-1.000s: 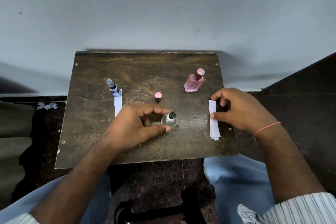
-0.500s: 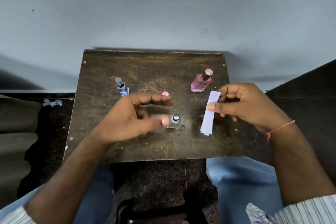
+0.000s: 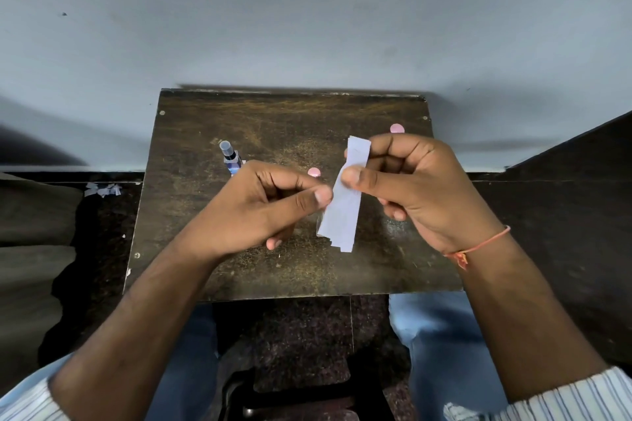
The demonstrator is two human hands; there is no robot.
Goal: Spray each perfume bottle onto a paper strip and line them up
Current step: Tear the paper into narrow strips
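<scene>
My right hand (image 3: pixel 420 188) pinches a small stack of white paper strips (image 3: pixel 343 212) near its top, held up over the middle of the dark wooden table (image 3: pixel 191 232). My left hand (image 3: pixel 260 212) has come up against the stack's left edge, thumb and forefinger pinching it there. A blue spray bottle (image 3: pixel 231 157) stands at the back left. A loose pink cap (image 3: pixel 314 171) shows between my hands. Only the pink top of the pink bottle (image 3: pixel 396 128) shows above my right hand. The small clear bottle is hidden behind the hands and paper.
The table stands against a pale wall (image 3: pixel 307 27). Paper scraps (image 3: pixel 102 190) lie on the dark floor to the left. A dark surface (image 3: pixel 564 198) adjoins the table on the right. My knees in blue trousers sit below the front edge.
My left hand let go of the small clear bottle and rose to the strips. My right hand lifted the strips off the table's right side and brought them to the middle.
</scene>
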